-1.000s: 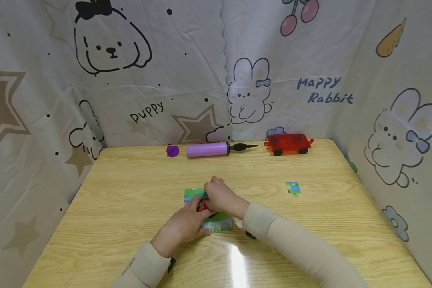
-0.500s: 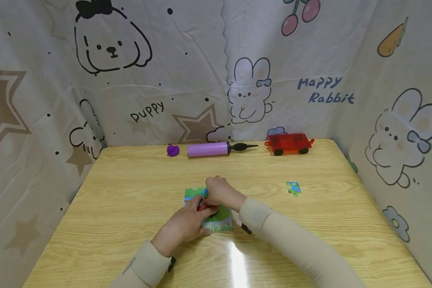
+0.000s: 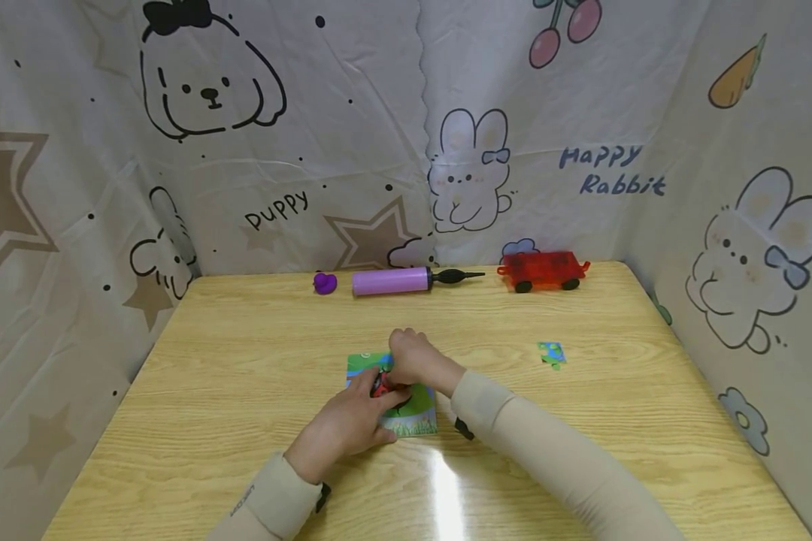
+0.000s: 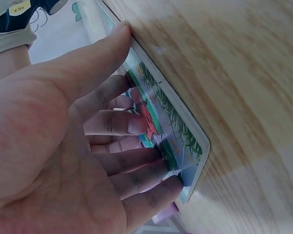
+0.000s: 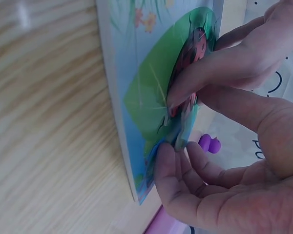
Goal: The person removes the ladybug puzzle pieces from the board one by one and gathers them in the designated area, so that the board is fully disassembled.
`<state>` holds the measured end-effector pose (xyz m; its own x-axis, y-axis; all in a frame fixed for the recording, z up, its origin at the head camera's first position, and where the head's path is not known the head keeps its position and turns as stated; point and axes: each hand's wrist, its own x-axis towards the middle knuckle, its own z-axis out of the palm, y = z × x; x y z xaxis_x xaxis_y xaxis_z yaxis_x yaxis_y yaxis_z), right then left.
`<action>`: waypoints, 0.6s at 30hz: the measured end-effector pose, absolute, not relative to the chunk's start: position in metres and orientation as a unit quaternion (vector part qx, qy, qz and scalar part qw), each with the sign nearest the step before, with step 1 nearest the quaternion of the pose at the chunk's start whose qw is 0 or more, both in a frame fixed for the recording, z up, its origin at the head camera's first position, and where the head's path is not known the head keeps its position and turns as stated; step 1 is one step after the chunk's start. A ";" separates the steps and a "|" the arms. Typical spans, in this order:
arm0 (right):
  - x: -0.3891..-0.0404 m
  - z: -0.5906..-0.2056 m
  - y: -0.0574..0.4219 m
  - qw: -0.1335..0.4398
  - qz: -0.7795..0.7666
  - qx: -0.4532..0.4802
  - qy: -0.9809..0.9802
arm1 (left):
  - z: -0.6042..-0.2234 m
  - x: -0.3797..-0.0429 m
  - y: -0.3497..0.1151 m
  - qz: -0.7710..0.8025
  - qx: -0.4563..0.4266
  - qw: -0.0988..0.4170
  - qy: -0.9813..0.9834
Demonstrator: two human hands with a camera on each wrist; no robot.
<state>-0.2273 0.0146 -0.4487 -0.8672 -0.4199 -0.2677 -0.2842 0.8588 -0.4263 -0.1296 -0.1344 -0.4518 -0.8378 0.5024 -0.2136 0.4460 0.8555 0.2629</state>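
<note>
A flat jigsaw board (image 3: 416, 424) with a ladybug picture lies mid-table. Across its left part reaches my left hand (image 3: 345, 417); the thumb rests at the near edge, and long, fairly straight fingers press on the picture, one over the red ladybug (image 5: 198, 46). My right hand (image 3: 416, 362) comes in over the board's far right side, fingers curled. In the right wrist view it pinches a bluish-green puzzle piece (image 5: 186, 124), tilted up from the picture beside the ladybug. The fingers partly cover this piece and the centre of the picture.
A small group of joined puzzle pieces (image 3: 552, 353) lies to the right. Along the table's back edge stand a purple duck (image 3: 325, 283), a purple hand pump (image 3: 391, 281) with a black nozzle, and a red toy wagon (image 3: 543, 270). Printed cloth surrounds the table.
My right hand has shifted slightly to the right and its forearm has turned a little, showing more of the picture. The left hand stays in place on the board.
</note>
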 end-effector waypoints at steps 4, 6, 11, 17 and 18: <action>-0.226 -0.449 0.019 0.183 -0.220 -0.188 0.940 | -0.451 -0.129 -0.134 0.104 0.247 0.140 0.953; -0.227 -0.451 0.021 0.183 -0.232 -0.190 0.936 | -0.451 -0.129 -0.134 0.105 0.245 0.143 0.953; -0.229 -0.457 0.025 0.183 -0.253 -0.200 0.929 | -0.453 -0.130 -0.134 0.105 0.241 0.149 0.953; -0.229 -0.461 0.028 0.179 -0.273 -0.203 0.923 | -0.454 -0.130 -0.134 0.105 0.238 0.153 0.953; -0.229 -0.461 0.028 0.180 -0.277 -0.200 0.922 | -0.454 -0.130 -0.134 0.106 0.238 0.154 0.953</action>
